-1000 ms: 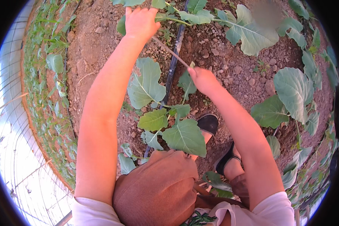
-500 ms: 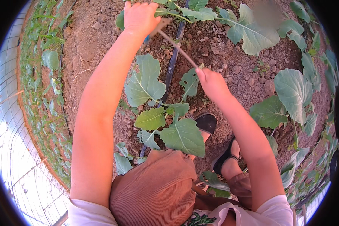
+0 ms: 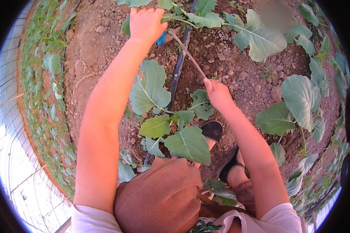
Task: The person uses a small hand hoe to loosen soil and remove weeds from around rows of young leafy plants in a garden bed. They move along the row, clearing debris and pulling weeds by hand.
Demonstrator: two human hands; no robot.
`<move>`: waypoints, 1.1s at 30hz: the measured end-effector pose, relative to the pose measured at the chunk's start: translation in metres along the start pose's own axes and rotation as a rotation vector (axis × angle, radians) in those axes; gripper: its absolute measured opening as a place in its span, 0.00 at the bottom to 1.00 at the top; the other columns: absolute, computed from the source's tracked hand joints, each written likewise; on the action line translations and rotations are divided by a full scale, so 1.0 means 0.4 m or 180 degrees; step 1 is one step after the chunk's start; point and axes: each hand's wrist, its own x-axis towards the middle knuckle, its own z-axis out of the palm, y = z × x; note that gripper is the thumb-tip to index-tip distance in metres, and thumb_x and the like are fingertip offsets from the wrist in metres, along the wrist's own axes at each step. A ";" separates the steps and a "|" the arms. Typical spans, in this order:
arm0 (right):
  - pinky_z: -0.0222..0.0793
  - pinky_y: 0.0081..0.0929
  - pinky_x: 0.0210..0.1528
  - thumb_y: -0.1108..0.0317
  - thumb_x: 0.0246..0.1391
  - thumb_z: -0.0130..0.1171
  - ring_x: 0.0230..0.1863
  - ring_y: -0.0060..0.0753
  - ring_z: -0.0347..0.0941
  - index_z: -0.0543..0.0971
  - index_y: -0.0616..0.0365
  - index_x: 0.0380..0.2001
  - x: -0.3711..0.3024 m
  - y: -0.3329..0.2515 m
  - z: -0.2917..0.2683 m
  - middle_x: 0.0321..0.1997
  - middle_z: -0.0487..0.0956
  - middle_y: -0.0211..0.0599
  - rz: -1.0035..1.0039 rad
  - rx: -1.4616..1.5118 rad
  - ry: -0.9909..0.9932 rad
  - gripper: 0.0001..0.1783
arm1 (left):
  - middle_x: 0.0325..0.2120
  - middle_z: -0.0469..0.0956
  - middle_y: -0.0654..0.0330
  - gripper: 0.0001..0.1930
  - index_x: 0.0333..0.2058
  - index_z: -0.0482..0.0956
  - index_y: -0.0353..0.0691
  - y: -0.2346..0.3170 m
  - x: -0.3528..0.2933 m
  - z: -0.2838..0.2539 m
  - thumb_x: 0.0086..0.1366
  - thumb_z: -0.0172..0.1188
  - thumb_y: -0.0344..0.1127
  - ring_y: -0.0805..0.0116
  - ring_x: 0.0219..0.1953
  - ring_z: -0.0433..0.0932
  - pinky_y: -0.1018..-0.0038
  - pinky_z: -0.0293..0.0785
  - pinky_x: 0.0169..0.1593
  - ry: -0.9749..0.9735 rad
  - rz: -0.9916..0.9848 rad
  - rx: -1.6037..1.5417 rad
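My right hand (image 3: 218, 94) is closed round the near end of a thin-handled tool (image 3: 190, 56), which looks like a small hoe. Its shaft slants up and left over the drip hose (image 3: 177, 70); its brownish far end is beside my left wrist. Farther off, my left hand (image 3: 147, 24) is curled at a broad-leaved plant (image 3: 208, 19), palm down, so what its fingers grip is hidden. Something blue and stringy (image 3: 161, 38) shows under that palm. Between my forearms grows another leafy plant (image 3: 188, 143), some leaves with holes.
Cloddy brown soil (image 3: 101, 50) lies all around. More large-leaved plants (image 3: 299, 103) stand at the right, and a green row (image 3: 46, 105) runs along the left beside a pale wall (image 3: 11, 155). My feet in dark shoes (image 3: 212, 130) are between the plants, close to leaves.
My right hand has moved slightly down and right with the tool, and the tool's far end has shifted a little. More of the blue thing shows under my left hand. The view has shifted slightly.
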 end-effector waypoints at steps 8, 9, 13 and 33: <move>0.68 0.48 0.40 0.49 0.61 0.41 0.34 0.60 0.73 0.75 0.65 0.29 0.120 -0.122 -0.033 0.27 0.76 0.57 -0.0410 0.0291 -0.0024 0.27 | 0.28 0.78 0.64 0.16 0.37 0.76 0.49 0.000 -0.002 -0.005 0.50 0.64 0.46 0.64 0.38 0.75 0.61 0.59 0.53 0.0120 0.0039 0.0027; 0.68 0.48 0.40 0.49 0.61 0.41 0.34 0.60 0.73 0.75 0.65 0.29 0.150 -0.139 -0.032 0.27 0.76 0.57 -0.0498 0.0328 0.0023 0.27 | 0.28 0.78 0.64 0.16 0.37 0.76 0.49 0.002 0.002 -0.010 0.50 0.64 0.46 0.64 0.38 0.75 0.60 0.58 0.53 0.0129 0.0043 0.0037; 0.69 0.48 0.41 0.50 0.62 0.40 0.35 0.60 0.74 0.75 0.65 0.29 0.270 -0.199 -0.020 0.28 0.77 0.56 -0.0525 0.0350 0.0405 0.27 | 0.29 0.77 0.65 0.15 0.35 0.75 0.48 0.023 0.017 -0.032 0.49 0.65 0.43 0.65 0.39 0.74 0.59 0.54 0.58 0.0122 0.0057 -0.0098; 0.69 0.48 0.42 0.51 0.64 0.35 0.37 0.60 0.73 0.74 0.65 0.34 0.156 -0.152 -0.001 0.31 0.77 0.58 0.0294 0.0254 0.0294 0.27 | 0.31 0.78 0.65 0.18 0.40 0.76 0.49 0.034 -0.020 -0.022 0.48 0.65 0.41 0.64 0.40 0.74 0.60 0.57 0.56 -0.0015 -0.0155 -0.0380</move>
